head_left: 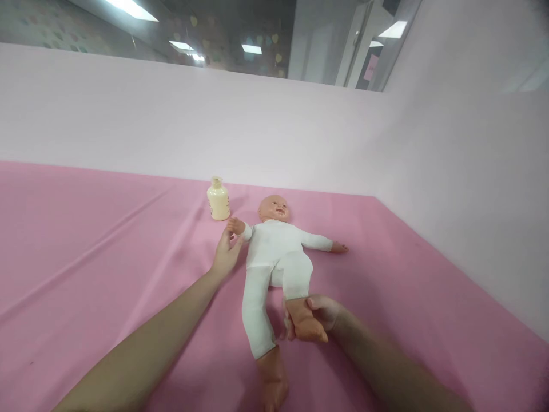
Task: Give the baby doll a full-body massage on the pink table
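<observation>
A baby doll [278, 243] with a white cloth body lies on its back on the pink sheet [128, 252], its head toward the wall. My left hand [226, 252] is closed around the doll's small hand at the left. Lower down, my right hand [328, 312] grips the doll's bent leg at the ankle, with its fingers partly hidden behind the foot. The doll's other leg stretches toward me, and its other arm lies out to the right, untouched.
A pale yellow pump bottle [219, 201] stands upright just beyond my left hand. White walls [193, 120] rise behind and at the right of the pink surface. Above the back wall, a window [231, 34] reflects ceiling lights.
</observation>
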Action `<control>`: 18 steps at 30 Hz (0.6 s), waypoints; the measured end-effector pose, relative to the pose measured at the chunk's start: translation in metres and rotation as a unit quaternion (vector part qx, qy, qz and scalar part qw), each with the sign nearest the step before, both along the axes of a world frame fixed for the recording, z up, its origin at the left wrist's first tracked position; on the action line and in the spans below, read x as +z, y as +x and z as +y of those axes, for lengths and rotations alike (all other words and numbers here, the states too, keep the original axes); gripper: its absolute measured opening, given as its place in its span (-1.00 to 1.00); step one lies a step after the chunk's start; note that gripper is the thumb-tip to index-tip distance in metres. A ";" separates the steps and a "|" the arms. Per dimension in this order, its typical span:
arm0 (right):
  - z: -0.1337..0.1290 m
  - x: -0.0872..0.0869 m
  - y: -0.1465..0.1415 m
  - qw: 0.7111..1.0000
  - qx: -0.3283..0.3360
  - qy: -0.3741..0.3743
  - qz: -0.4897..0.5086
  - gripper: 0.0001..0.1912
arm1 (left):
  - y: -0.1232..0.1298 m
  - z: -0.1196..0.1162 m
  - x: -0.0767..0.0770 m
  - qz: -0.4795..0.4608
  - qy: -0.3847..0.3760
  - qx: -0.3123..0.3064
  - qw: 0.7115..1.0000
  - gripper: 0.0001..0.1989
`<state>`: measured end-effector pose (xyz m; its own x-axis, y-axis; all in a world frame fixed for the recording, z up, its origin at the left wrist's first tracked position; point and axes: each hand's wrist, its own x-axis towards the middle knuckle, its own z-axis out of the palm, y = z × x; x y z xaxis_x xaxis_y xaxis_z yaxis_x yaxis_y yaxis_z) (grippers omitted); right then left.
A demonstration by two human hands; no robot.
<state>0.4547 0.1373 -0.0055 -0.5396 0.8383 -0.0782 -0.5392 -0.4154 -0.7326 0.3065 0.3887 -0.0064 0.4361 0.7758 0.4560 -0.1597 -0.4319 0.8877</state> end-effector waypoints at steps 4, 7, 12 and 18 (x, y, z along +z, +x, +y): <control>-0.001 0.010 -0.005 0.990 0.133 0.038 -0.002 -0.33 | 0.001 0.023 -0.016 -0.092 -0.140 0.049 0.985 -0.55; 0.000 0.019 -0.007 0.982 0.174 0.044 -0.060 -0.45 | 0.001 0.035 -0.025 -0.140 -0.247 0.049 0.958 -0.62; 0.002 0.016 -0.003 0.978 0.177 0.062 -0.085 -0.47 | 0.002 0.039 -0.030 -0.169 -0.279 0.045 0.944 -0.64; 0.003 0.011 -0.002 0.977 0.183 0.085 -0.076 -0.44 | 0.002 0.034 -0.026 -0.163 -0.273 0.043 0.947 -0.62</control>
<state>0.4529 0.1405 0.0057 -0.7980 0.6000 -0.0562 -0.2583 -0.4248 -0.8676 0.3090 0.4226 -0.0325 0.2659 0.9609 0.0771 -0.4495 0.0529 0.8917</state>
